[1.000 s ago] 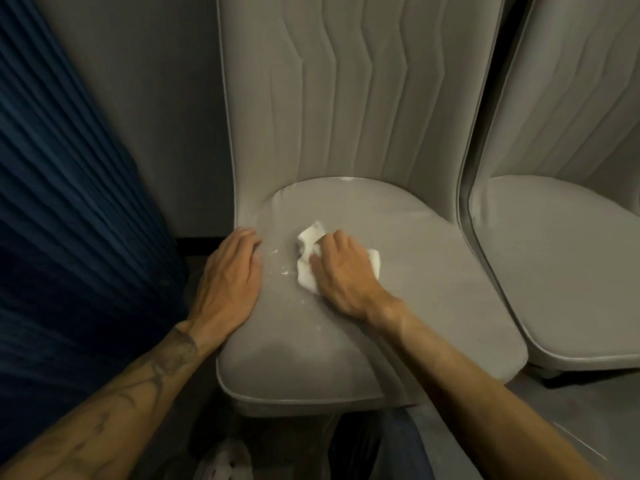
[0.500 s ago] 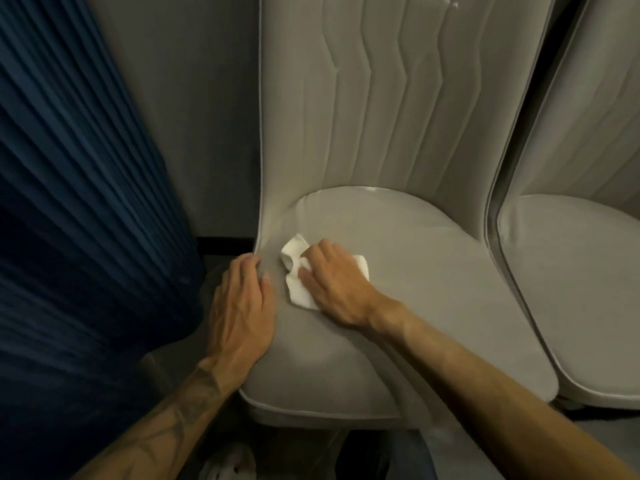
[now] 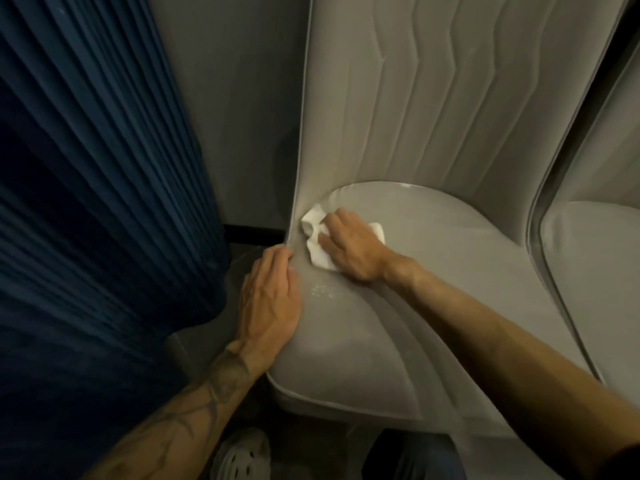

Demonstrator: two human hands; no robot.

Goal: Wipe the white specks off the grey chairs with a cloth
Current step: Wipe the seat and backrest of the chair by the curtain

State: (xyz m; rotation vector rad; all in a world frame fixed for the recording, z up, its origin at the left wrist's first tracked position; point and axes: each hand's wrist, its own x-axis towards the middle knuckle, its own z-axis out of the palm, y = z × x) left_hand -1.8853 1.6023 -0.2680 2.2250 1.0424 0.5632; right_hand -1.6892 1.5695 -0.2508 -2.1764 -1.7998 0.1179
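Observation:
A grey padded chair (image 3: 433, 271) fills the middle of the view. My right hand (image 3: 349, 247) lies flat on a crumpled white cloth (image 3: 317, 251) and presses it onto the seat's back left corner, close to the backrest. My left hand (image 3: 270, 299) rests flat along the seat's left edge, fingers straight. A patch of white specks (image 3: 322, 291) lies on the seat between the two hands. A few more white specks (image 3: 405, 185) sit at the seam where seat meets backrest.
A second grey chair (image 3: 602, 271) stands close on the right. A dark blue pleated curtain (image 3: 104, 202) hangs at the left beside a grey wall (image 3: 235, 116). A white perforated shoe (image 3: 242, 455) shows on the floor below the seat.
My right hand has slid the cloth left and back toward the seat's rear left corner, uncovering a patch of specks. The left hand stays on the seat edge. The view has shifted left.

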